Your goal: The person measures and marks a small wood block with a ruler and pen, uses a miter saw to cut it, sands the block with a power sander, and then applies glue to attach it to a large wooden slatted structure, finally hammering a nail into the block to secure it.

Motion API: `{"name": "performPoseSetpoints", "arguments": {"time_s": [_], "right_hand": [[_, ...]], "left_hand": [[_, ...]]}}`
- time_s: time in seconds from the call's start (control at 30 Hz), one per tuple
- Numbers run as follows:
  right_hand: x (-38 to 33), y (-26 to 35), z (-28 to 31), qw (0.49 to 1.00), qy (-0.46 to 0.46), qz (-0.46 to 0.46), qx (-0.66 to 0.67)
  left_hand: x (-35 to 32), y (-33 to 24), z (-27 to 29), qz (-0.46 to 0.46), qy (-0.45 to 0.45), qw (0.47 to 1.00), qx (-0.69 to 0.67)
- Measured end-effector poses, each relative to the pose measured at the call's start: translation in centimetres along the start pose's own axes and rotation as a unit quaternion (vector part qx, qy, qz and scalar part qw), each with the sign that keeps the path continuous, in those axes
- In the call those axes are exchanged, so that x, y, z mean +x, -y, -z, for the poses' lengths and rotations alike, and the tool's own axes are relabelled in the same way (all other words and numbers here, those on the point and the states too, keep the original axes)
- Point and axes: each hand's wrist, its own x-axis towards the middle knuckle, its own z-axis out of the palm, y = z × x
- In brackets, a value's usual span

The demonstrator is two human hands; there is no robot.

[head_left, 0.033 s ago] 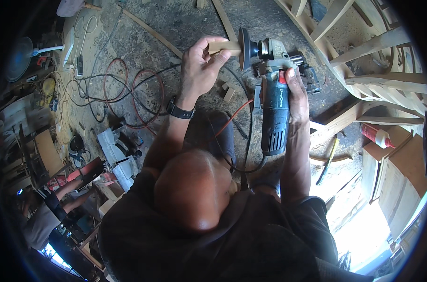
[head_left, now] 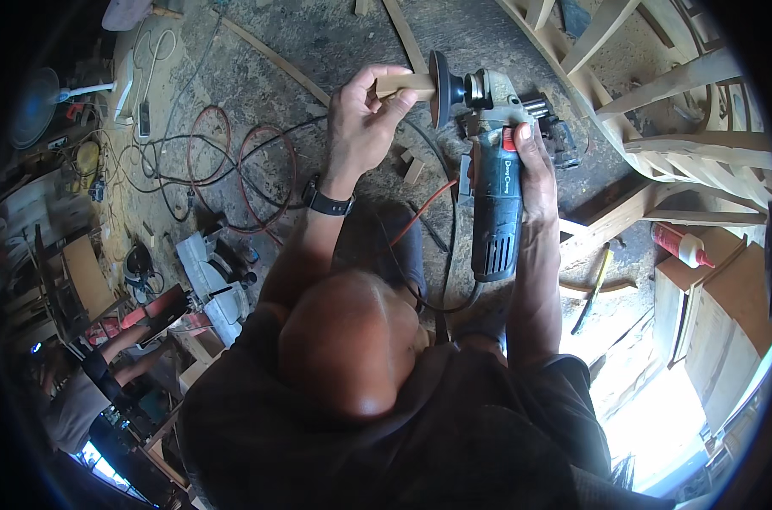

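Note:
My left hand (head_left: 369, 119) pinches a short wooden block (head_left: 405, 84) between thumb and fingers. The block's right end meets the face of a round sanding disc (head_left: 439, 90). That disc is mounted on a teal and black angle grinder (head_left: 497, 204) with a metal gear head. My right hand (head_left: 536, 170) is wrapped round the grinder's body from the right side, its thumb beside the red switch (head_left: 509, 138). The grinder stands roughly upright in the picture, disc toward the left. Most of my right fingers are hidden behind the tool.
Black and red cords (head_left: 233, 170) loop over the floor on the left. Wood offcuts (head_left: 413, 168) lie below the block. Curved wooden frames (head_left: 658, 110) fill the right, with a red and white bottle (head_left: 682, 244) and a hammer (head_left: 593, 289). A miter saw (head_left: 212, 276) and another person (head_left: 80, 399) are at left.

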Motion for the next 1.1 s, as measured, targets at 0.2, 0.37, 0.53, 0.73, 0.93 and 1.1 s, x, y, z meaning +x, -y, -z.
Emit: {"name": "performPoseSetpoints", "arguments": {"time_s": [0.2,0.37,0.53,0.73,0.93,1.1], "right_hand": [[0.2,-0.4,0.7,1.000,-0.011,-0.011,0.003],[0.1,-0.4,0.5,0.999,-0.036,-0.025,0.017],[0.4,-0.6,0.5,0.998,-0.051,-0.022,0.010],[0.6,-0.9,0.6,0.999,-0.045,-0.022,0.014],[0.6,-0.5,0.2,1.000,-0.025,-0.012,-0.002],[2.0,-0.8,0.2,0.999,-0.023,-0.041,0.021]], "left_hand": [[-0.1,0.6,-0.3,-0.022,0.010,1.000,-0.004],[-0.3,0.3,-0.5,-0.020,0.009,1.000,-0.003],[-0.5,0.6,-0.4,-0.017,0.016,1.000,-0.002],[-0.2,1.1,-0.4,-0.025,0.004,1.000,-0.010],[0.0,1.7,-0.4,-0.003,0.011,1.000,-0.017],[-0.6,1.4,0.5,-0.003,0.020,0.999,-0.043]]}}
